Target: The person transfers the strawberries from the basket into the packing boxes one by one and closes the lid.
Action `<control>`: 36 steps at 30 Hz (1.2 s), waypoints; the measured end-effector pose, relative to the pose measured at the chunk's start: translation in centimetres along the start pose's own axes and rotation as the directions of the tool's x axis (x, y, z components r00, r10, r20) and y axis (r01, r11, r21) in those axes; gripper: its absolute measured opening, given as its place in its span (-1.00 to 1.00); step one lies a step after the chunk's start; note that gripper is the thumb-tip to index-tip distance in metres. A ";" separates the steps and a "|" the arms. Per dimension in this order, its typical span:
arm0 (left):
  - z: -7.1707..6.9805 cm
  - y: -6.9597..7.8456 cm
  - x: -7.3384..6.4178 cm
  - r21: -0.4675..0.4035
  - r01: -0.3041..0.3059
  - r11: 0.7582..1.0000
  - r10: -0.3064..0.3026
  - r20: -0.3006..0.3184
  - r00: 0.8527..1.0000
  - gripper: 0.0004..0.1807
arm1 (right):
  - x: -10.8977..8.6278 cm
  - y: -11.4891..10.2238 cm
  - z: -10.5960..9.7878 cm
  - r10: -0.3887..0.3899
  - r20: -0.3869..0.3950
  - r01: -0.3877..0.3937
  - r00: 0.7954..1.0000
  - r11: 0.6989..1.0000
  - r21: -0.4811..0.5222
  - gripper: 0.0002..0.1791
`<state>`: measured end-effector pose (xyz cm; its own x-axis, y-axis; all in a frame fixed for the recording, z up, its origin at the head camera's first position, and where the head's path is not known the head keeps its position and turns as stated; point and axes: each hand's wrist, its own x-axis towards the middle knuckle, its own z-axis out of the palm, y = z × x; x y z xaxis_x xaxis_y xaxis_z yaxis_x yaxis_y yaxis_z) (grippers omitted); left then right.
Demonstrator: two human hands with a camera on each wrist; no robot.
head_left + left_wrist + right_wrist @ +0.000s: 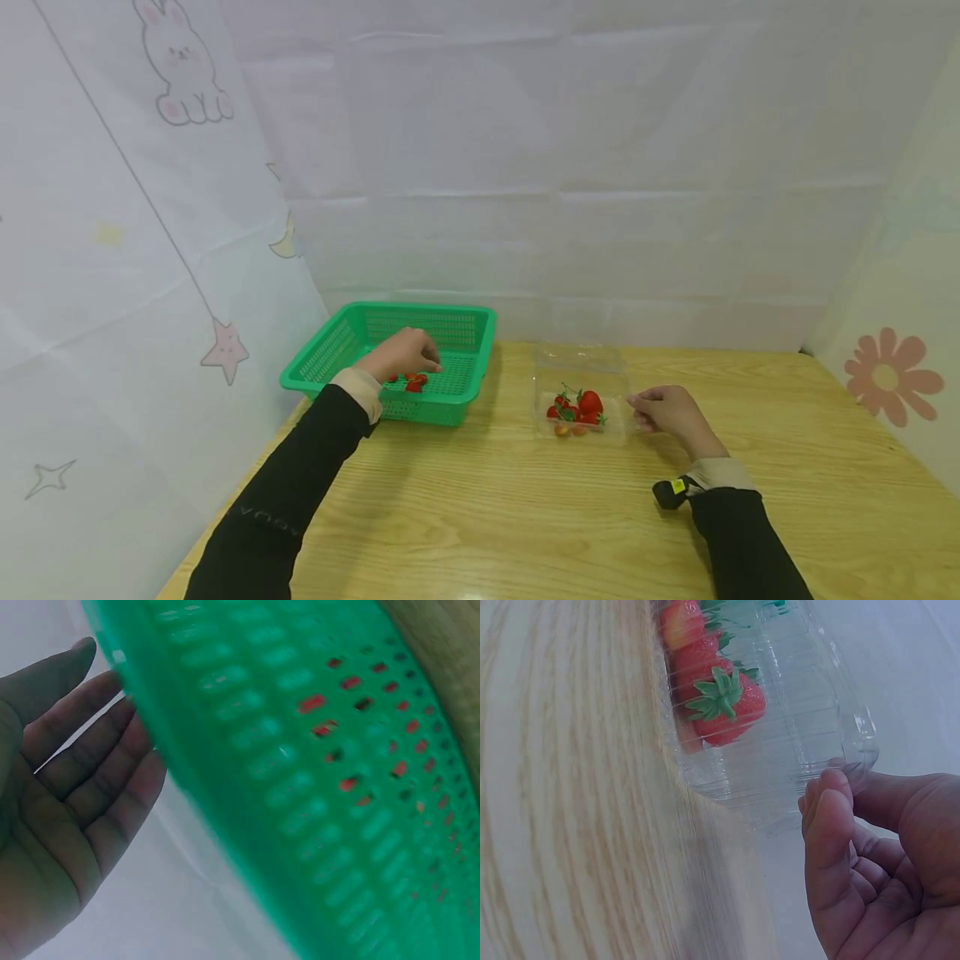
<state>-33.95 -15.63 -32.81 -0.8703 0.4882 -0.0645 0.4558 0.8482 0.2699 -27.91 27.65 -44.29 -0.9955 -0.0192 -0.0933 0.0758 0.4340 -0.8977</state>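
My left hand [402, 353] is over the green plastic basket [488, 333], holding nothing. Its fingers are loosely extended beside the basket's rim in the left wrist view. Several red strawberries [415, 385] lie in the basket; that view shows bits of red through the slots. To the right, a clear plastic box [617, 432] with its lid raised stands on the table. Red strawberries [591, 402] with green leaves lie inside it. My right hand [670, 410] pinches the box's right rim between thumb and fingers, as the right wrist view shows closely.
The wood-grain table [480, 508] stretches in front of the basket and box. A pale cloth wall [570, 250] hangs behind the table, with printed cloth on both sides. Each sleeve cuff bears a small black wrist camera [670, 493], mostly hidden on the left.
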 end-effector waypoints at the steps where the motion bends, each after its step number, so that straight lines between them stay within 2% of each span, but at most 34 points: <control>1: 0.1 -0.4 -0.1 0.000 0.019 1.000 -0.019 0.010 1.000 -0.82 | 0.0 0.0 0.0 0.001 -0.002 -0.001 1.000 1.000 -0.003 -0.58; 7: 0.7 -2.0 -0.4 -0.010 0.095 0.995 -0.094 0.053 0.994 -0.82 | 0.1 0.1 0.0 0.006 -0.008 -0.006 1.000 1.000 -0.007 -0.57; 10: 1.0 -2.8 -0.4 0.024 0.100 0.995 -0.101 0.060 0.993 -0.83 | 0.2 0.1 0.0 0.012 -0.014 -0.012 1.000 1.000 -0.002 -0.58; 15: 1.7 -3.9 -0.3 0.009 0.155 0.988 -0.155 0.111 0.982 -0.85 | 0.1 0.1 0.0 0.019 -0.010 -0.019 1.000 1.000 0.006 -0.57; 19: 2.2 -4.7 -0.4 -0.004 0.148 0.989 -0.146 0.118 0.982 -0.87 | 0.1 0.1 0.1 0.020 -0.009 -0.020 1.000 1.000 0.011 -0.56; 23: 2.7 -5.3 -0.3 -0.034 0.127 0.991 -0.122 0.129 0.984 -0.57 | 0.0 0.1 0.1 0.017 -0.007 -0.016 1.000 1.000 0.019 -0.57; 26: 3.0 -5.4 -0.2 -0.054 0.135 0.989 -0.127 0.143 0.982 -0.46 | 0.0 0.1 0.1 0.013 -0.006 -0.013 1.000 1.000 0.020 -0.57; 29: 3.0 -5.4 -0.2 -0.043 0.144 0.989 -0.137 0.137 0.981 -0.53 | 0.0 0.2 0.0 0.016 -0.008 -0.016 1.000 1.000 0.019 -0.57; 34: 3.1 -5.6 0.0 -0.009 0.155 0.988 -0.153 0.122 0.981 -0.82 | 0.1 0.3 0.0 0.018 -0.008 -0.018 1.000 1.000 0.022 -0.56; 36: 3.3 -5.6 0.1 0.001 0.158 0.987 -0.157 0.120 0.980 -0.85 | 0.1 0.3 0.0 0.017 -0.007 -0.016 1.000 1.000 0.024 -0.56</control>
<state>-35.98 -19.70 -37.46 -0.9026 0.3696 -0.2208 0.3123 0.9150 0.2553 -28.01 27.73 -44.55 -0.9944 -0.0058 -0.1052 0.0934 0.4127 -0.9061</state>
